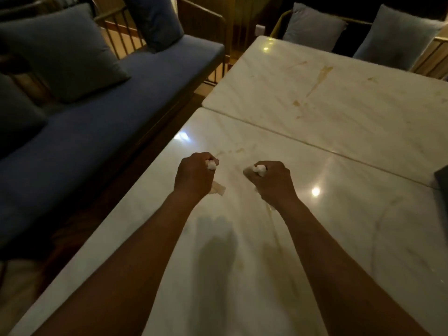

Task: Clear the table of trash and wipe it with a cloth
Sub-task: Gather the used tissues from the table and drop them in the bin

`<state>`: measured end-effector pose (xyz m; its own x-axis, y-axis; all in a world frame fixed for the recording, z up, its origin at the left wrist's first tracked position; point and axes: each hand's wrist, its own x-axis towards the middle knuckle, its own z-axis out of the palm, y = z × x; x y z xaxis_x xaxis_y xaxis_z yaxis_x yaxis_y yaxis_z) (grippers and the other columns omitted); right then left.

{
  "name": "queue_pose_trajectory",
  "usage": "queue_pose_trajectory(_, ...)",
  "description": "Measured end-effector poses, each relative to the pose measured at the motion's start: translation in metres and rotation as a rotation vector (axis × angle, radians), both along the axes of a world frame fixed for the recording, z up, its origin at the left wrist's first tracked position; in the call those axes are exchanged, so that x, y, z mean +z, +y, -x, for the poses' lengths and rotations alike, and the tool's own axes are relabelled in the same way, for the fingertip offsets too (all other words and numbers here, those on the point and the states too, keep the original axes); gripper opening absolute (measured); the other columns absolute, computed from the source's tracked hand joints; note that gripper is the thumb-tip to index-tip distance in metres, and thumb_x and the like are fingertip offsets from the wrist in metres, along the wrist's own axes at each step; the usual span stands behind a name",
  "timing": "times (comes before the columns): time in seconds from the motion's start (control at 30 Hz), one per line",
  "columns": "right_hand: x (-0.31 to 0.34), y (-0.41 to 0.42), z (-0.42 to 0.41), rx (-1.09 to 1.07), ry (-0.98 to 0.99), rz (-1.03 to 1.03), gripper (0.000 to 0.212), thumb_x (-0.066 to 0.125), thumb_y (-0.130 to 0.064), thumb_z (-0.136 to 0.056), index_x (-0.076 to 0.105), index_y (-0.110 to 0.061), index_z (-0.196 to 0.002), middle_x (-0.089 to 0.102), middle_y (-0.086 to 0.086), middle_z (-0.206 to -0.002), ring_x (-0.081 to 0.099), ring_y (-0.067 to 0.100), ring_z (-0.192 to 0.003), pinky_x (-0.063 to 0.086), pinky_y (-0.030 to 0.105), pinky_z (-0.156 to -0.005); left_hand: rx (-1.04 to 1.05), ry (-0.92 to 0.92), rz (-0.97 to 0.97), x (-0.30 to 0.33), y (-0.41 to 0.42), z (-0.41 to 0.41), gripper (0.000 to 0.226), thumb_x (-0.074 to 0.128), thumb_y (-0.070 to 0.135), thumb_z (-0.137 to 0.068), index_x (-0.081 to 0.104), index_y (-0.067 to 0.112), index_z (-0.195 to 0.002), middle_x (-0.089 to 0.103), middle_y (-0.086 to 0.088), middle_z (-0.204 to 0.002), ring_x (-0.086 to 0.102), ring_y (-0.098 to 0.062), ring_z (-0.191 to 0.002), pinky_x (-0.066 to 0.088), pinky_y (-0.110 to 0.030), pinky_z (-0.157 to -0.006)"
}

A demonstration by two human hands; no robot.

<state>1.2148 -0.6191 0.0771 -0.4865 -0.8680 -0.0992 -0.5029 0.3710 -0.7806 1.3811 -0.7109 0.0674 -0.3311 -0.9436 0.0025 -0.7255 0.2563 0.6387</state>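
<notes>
Reaching out over the near marble table point(242, 275), both bare forearms end in fists held side by side, a little apart. The left hand point(194, 177) has its fingers point(206, 158) curled tight round a white crumpled tissue point(212, 164); a wad of it shows at the thumb side and a flatter tail pokes out under the heel of the hand. The right hand point(272, 181) grips a second crumpled tissue point(259, 169) the same way, fingers closed round it, with a white wad showing at the top of the fist and a scrap trailing below near the wrist. Whether either fist touches the tabletop cannot be told; their shadows fall on the marble closer to the camera.

A second marble table point(339, 100) butts against the far edge of the near one, with a thin seam between them, and carries brownish streaks and spots point(320, 78). Fainter stains mark the near table beyond the left hand. To the left stands a blue cushioned bench point(109, 100) with grey pillows point(65, 52); more grey pillows sit beyond the far table. A dark object point(441, 178) cuts in at the right edge.
</notes>
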Motion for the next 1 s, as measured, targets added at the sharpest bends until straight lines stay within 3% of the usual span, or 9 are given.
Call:
queue_pose_trajectory(0.13,0.012,0.045,-0.083,0.116,0.115,-0.030,0.050,0.074,-0.045,-0.079,0.042,-0.019,-0.050,0.053,-0.006,-0.055,0.055,0.017,-0.059,0.034,0.028,-0.055,0.065,-0.128,0.076,0.018,0.065,-0.091,0.027,0.063,0.041,-0.095,0.061,0.016,-0.085,0.071,-0.004,-0.086,0.067,-0.021,-0.078,0.039,-0.024,-0.062)
queue_pose_trajectory(0.23,0.015,0.067,-0.137,0.218,0.173,-0.021,0.049,0.065,-0.046,-0.086,0.040,-0.020,-0.053,0.048,-0.008,-0.055,0.048,0.018,-0.061,0.029,0.027,-0.056,0.202,-0.060,-0.021,0.021,0.108,-0.161,0.026,0.077,0.023,-0.086,0.060,0.020,-0.105,0.067,0.000,-0.103,0.067,-0.018,-0.091,0.059,-0.030,-0.071)
queue_pose_trajectory(0.33,0.011,0.080,-0.190,0.328,0.163,-0.003,0.046,0.058,-0.039,-0.093,0.047,-0.015,-0.056,0.052,-0.003,-0.055,0.053,0.024,-0.062,0.034,0.030,-0.058,0.288,-0.125,-0.109,0.026,0.142,-0.229,0.047,0.073,0.002,-0.083,0.057,0.021,-0.123,0.059,-0.007,-0.124,0.061,-0.026,-0.111,0.058,-0.038,-0.089)
queue_pose_trajectory(0.4,0.007,0.082,-0.227,0.422,0.123,0.006,0.038,0.055,-0.036,-0.095,0.062,-0.013,-0.065,0.064,0.001,-0.064,0.063,0.025,-0.068,0.045,0.031,-0.063,0.341,-0.208,-0.132,0.030,0.159,-0.274,0.048,0.074,0.005,-0.083,0.057,0.017,-0.126,0.059,-0.009,-0.127,0.059,-0.029,-0.114,0.054,-0.039,-0.095)
queue_pose_trajectory(0.5,0.005,0.083,-0.281,0.581,0.099,-0.005,0.020,0.057,-0.026,-0.095,0.074,-0.019,-0.087,0.073,0.000,-0.085,0.067,0.020,-0.081,0.044,0.024,-0.071,0.489,-0.124,-0.123,0.034,0.179,-0.339,0.038,0.070,0.003,-0.079,0.064,0.017,-0.113,0.067,-0.013,-0.116,0.067,-0.033,-0.100,0.057,-0.045,-0.085)
queue_pose_trajectory(0.57,0.004,0.078,-0.318,0.678,0.150,0.032,0.020,0.057,-0.026,-0.096,0.075,-0.016,-0.095,0.074,0.002,-0.093,0.067,0.021,-0.086,0.045,0.024,-0.075,0.586,-0.104,-0.084,0.035,0.189,-0.381,0.032,0.062,0.000,-0.081,0.066,0.012,-0.110,0.069,-0.015,-0.114,0.064,-0.036,-0.106,0.052,-0.043,-0.091)
queue_pose_trajectory(0.67,0.002,0.065,-0.371,0.761,0.183,0.041,0.032,0.055,-0.034,-0.099,0.070,-0.013,-0.079,0.068,0.003,-0.076,0.063,0.021,-0.073,0.045,0.027,-0.062,0.703,-0.067,-0.065,0.028,0.196,-0.434,0.029,0.057,0.002,-0.088,0.064,0.009,-0.115,0.068,-0.012,-0.119,0.061,-0.032,-0.112,0.047,-0.032,-0.090)
queue_pose_trajectory(0.77,-0.010,0.042,-0.425,0.790,0.203,0.014,0.044,0.053,-0.043,-0.098,0.054,-0.016,-0.062,0.055,0.000,-0.059,0.056,0.018,-0.058,0.034,0.027,-0.050,0.790,0.005,-0.079,0.007,0.189,-0.489,0.024,0.054,0.005,-0.094,0.060,0.011,-0.117,0.060,-0.002,-0.106,0.056,-0.019,-0.088,0.035,-0.015,-0.065)
queue_pose_trajectory(1.0,-0.054,-0.026,-0.515,0.791,0.309,-0.103,0.046,0.040,-0.048,-0.100,0.049,-0.022,-0.064,0.052,-0.003,-0.062,0.051,0.014,-0.060,0.029,0.026,-0.052,0.829,0.076,-0.382,-0.085,0.106,-0.560,0.036,0.047,0.048,-0.083,0.056,0.019,-0.101,0.065,-0.006,-0.099,0.059,-0.028,-0.085,0.044,-0.036,-0.068)
